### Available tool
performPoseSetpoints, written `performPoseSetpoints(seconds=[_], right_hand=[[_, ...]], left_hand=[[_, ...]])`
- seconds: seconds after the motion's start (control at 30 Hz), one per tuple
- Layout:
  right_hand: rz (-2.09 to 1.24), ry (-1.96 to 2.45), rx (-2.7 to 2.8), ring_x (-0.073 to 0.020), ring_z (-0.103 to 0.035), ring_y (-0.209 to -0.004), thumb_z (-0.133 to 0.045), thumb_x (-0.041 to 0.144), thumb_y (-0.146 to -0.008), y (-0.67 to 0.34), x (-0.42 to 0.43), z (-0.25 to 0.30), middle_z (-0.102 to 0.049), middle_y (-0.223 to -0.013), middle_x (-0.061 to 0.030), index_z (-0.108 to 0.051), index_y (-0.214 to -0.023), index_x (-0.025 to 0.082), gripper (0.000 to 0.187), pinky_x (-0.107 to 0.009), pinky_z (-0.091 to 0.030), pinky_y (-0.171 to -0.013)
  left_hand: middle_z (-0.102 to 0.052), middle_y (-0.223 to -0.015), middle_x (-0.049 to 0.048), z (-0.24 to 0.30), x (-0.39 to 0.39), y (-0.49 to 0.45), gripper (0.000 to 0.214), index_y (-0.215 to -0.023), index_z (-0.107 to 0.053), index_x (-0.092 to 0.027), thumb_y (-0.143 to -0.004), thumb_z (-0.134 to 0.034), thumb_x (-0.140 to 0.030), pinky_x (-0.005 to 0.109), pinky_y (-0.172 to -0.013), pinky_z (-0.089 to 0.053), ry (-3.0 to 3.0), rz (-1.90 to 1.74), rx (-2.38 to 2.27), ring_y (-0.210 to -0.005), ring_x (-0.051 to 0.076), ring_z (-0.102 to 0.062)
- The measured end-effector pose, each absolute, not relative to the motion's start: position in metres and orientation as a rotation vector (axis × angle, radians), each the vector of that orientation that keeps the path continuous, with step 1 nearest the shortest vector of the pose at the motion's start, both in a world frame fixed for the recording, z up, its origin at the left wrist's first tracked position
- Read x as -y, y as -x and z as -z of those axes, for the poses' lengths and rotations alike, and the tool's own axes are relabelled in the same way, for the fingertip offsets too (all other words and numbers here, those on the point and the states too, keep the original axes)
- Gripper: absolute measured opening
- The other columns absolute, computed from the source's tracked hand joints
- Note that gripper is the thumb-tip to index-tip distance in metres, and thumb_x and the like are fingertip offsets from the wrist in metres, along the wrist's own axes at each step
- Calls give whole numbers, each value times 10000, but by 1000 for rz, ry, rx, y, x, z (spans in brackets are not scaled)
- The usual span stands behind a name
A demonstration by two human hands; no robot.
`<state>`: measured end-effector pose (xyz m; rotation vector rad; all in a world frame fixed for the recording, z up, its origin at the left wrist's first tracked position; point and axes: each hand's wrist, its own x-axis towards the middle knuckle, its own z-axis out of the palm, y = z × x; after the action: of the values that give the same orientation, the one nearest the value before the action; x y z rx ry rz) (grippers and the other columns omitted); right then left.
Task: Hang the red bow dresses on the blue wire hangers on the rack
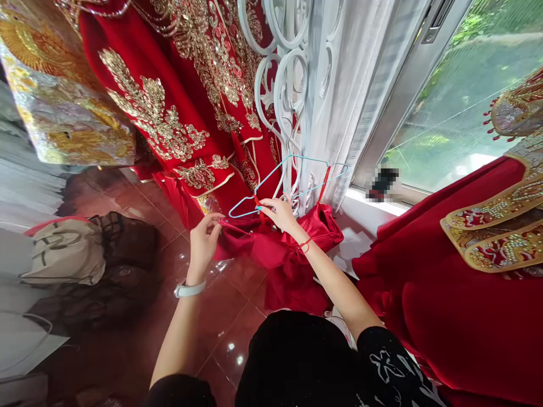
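Observation:
My right hand [278, 213] pinches the lower bar of a light blue wire hanger [297, 160] that hooks onto a white scrollwork rack [280, 85]. A thin red strap runs from the hanger down to a red satin garment [292, 249] heaped on the floor. My left hand [203, 240], with a white band on its wrist, is closed on the red strap or edge of that garment just left of the right hand. A red string circles my right wrist.
Red robes with gold embroidery [178, 96] hang at the upper left. More red embroidered cloth [479, 265] lies at the right under the window [466, 96]. White curtain [339, 102] hangs behind the rack. Bags [68, 251] sit on the red tiled floor [220, 339].

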<state>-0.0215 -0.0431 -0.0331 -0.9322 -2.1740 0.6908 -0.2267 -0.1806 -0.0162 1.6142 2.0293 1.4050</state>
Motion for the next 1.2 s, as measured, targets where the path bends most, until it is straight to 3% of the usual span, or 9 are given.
performPoseSetpoints(seconds=[0.1,0.2,0.27,0.5,0.73,0.87,0.97,1.07,1.2], right_hand=[[-691,928,2166,-220,-707,-1069,-606,329,-1012,19,47,31,-808,-1121,-29,-772,-1119,291,201,-518,-208,-1238],[-693,929,2155,-211,-713,-1038,-603,314,-1013,19,51,30,-811,-1092,-25,-772,-1109,283,197,-532,-188,-1237],[-687,933,2154,-207,-712,-1027,-598,315,-1015,20,53,30,-811,-1079,-23,-771,-1112,282,201,-527,-184,-1236],[-624,964,2164,-198,-707,-989,-585,306,-1018,23,57,30,-808,-1029,-24,-770,-1150,281,228,-502,-183,-1229],[-588,1013,2174,-194,-696,-967,-572,310,-1026,20,59,29,-806,-1014,-33,-780,-1128,279,235,-485,-189,-1209],[-594,1035,2196,-192,-686,-932,-563,322,-1028,18,57,29,-799,-973,-25,-781,-1127,285,243,-472,-196,-1196],[-605,1027,2201,-190,-678,-923,-562,333,-1027,17,54,30,-789,-952,-18,-780,-1125,286,243,-461,-193,-1198],[-611,1004,2205,-185,-665,-923,-552,334,-1032,15,54,31,-781,-944,-13,-776,-1136,283,252,-454,-177,-1207],[-637,971,2210,-178,-653,-918,-545,338,-1036,11,54,31,-782,-968,-5,-776,-1121,283,252,-445,-167,-1211]], left_hand=[[-700,-805,23,7,171,224,316,-1127,-713,-178,-867,-581,-300,258,-708,-505,-1545,-1620,-1998,-733,152,-638],[-739,-878,43,-9,160,216,288,-1093,-753,-192,-870,-598,-289,302,-795,-537,-1699,-1639,-2041,-813,176,-668],[-747,-896,42,-20,153,208,278,-1081,-772,-201,-874,-596,-267,320,-832,-540,-1847,-1583,-2062,-818,179,-664],[-741,-842,20,-41,126,178,525,-1390,-648,-193,-869,-585,-187,323,-857,-543,-1992,-1424,-2099,-719,163,-638],[-701,-777,10,-44,104,180,441,-1248,-722,-200,-838,-562,-175,316,-804,-563,-1978,-1364,-1962,-685,155,-639],[-730,-871,30,-38,108,172,526,-1361,-648,-182,-847,-532,-205,294,-774,-570,-1904,-1354,-1858,-730,154,-675],[-756,-1011,47,-33,122,168,604,-1466,-552,-205,-863,-532,-240,338,-888,-568,-1950,-1233,-1807,-880,188,-716],[-760,-1113,49,-28,133,175,621,-1482,-528,-247,-865,-580,-302,407,-1020,-532,-1971,-1095,-1767,-1036,234,-718],[-755,-1090,63,-16,140,195,652,-1441,-544,-241,-833,-676,-436,448,-1026,-539,-1800,-1073,-1649,-1039,257,-720]])
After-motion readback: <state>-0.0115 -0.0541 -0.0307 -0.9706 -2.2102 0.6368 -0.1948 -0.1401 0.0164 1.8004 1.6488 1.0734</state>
